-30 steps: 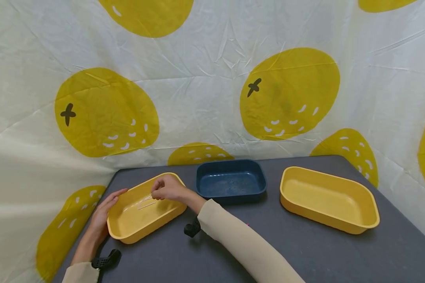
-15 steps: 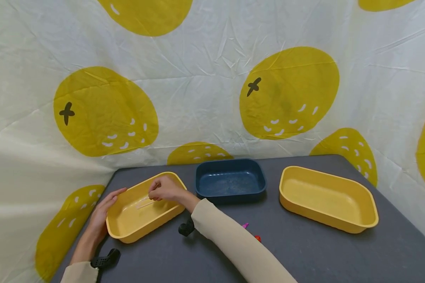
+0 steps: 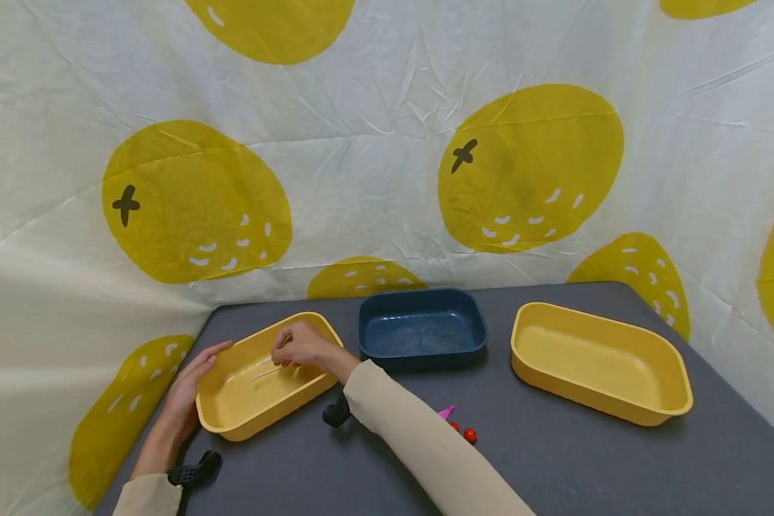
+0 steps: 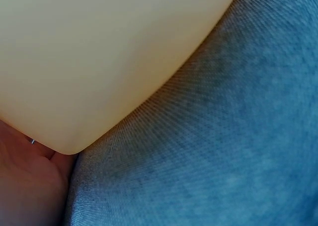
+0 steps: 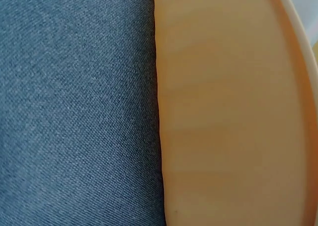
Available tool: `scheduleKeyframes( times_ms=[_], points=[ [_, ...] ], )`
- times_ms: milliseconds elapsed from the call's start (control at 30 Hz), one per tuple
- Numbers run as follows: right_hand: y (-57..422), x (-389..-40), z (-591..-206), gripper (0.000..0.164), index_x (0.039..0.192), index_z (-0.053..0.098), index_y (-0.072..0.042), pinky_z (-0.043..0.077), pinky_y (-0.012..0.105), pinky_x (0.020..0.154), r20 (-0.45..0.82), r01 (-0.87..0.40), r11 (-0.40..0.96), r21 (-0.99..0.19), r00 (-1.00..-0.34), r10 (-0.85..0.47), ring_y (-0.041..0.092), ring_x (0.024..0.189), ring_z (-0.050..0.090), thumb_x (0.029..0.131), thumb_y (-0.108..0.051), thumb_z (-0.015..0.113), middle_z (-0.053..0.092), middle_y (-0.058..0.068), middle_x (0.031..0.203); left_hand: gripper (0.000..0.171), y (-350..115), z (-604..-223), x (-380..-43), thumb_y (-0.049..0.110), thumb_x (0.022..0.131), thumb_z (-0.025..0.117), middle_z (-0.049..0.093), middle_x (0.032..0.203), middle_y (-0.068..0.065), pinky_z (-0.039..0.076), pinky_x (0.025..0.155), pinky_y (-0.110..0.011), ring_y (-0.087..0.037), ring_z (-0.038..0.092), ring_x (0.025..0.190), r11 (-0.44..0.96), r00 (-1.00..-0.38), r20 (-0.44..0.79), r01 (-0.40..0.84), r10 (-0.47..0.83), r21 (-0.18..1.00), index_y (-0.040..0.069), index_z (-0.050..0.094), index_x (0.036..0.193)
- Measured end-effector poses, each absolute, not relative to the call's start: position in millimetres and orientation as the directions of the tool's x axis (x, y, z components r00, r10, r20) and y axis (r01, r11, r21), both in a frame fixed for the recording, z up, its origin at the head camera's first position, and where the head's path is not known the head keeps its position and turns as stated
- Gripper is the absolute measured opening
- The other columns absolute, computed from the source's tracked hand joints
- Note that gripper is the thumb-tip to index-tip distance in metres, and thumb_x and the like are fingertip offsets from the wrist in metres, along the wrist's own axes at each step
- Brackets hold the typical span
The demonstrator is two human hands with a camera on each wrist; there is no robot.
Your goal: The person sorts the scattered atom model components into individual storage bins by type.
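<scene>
My left hand [image 3: 185,390] rests along the outer left side of the left yellow tray [image 3: 232,434], its straight fingers reaching up to the rim. In the left wrist view, part of this hand [image 4: 32,174] shows against the tray's pale side [image 4: 99,72]. My right hand [image 3: 302,344] is over the inside of the same tray, fingers curled, pinching a thin, pale, stick-like thing [image 3: 266,373] that slants down toward the tray floor. I cannot tell its kind. The right wrist view shows only the tray's outer wall [image 5: 228,107] and dark cloth; the hand is hidden there.
A dark blue tray [image 3: 422,358] stands at the back middle, and another yellow tray [image 3: 593,394] at the right. Near the right sleeve lie a pink pointed thing [image 3: 447,413] and red round things [image 3: 470,435], partly covered by the sleeve. A patterned curtain [image 3: 361,193] hangs behind the table.
My right forearm has shifted slightly left and down, uncovering the pink and red things. The pale thing shows as a single line now, where two lines showed before. My left hand stays put.
</scene>
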State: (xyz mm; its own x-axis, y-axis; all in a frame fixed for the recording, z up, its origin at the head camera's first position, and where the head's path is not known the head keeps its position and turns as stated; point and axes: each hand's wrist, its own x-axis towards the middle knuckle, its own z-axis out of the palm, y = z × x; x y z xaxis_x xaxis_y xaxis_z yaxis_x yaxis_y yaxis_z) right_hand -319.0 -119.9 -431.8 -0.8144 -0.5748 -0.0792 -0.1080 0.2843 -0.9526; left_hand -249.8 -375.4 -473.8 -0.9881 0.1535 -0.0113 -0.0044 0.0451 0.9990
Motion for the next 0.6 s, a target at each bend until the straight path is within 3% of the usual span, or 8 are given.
scheduleKeyframes(
  times_ms=[300,600],
  points=[
    [-123.8,-320.4,-435.0,0.005,0.079,0.067,-0.004,0.057,0.046,0.069,-0.102,-0.079,0.293,-0.953,-0.827,-0.553,0.040,0.082,0.068,0.082,-0.002,0.071,0.068,0.012,0.076,0.050,-376.2,-476.0,-249.6,0.032,0.106,0.030,0.041,0.146,0.006,0.047,0.096,-0.016,0.000,0.050,0.123,0.020,-0.987,-0.007,-0.004,0.161,1.000,0.010,0.030,0.151],
    [-126.4,-320.8,-439.1,0.012,0.073,0.066,-0.008,0.055,0.037,0.058,-0.118,-0.132,0.410,-0.902,-0.840,-0.530,0.029,0.061,0.061,0.080,-0.002,0.073,0.066,0.011,0.068,0.052,-371.5,-473.4,-249.0,0.033,0.106,0.031,0.038,0.148,0.001,0.047,0.096,-0.017,-0.002,0.050,0.124,-0.006,-0.989,-0.022,-0.023,0.148,1.000,0.008,0.028,0.151]
  ],
)
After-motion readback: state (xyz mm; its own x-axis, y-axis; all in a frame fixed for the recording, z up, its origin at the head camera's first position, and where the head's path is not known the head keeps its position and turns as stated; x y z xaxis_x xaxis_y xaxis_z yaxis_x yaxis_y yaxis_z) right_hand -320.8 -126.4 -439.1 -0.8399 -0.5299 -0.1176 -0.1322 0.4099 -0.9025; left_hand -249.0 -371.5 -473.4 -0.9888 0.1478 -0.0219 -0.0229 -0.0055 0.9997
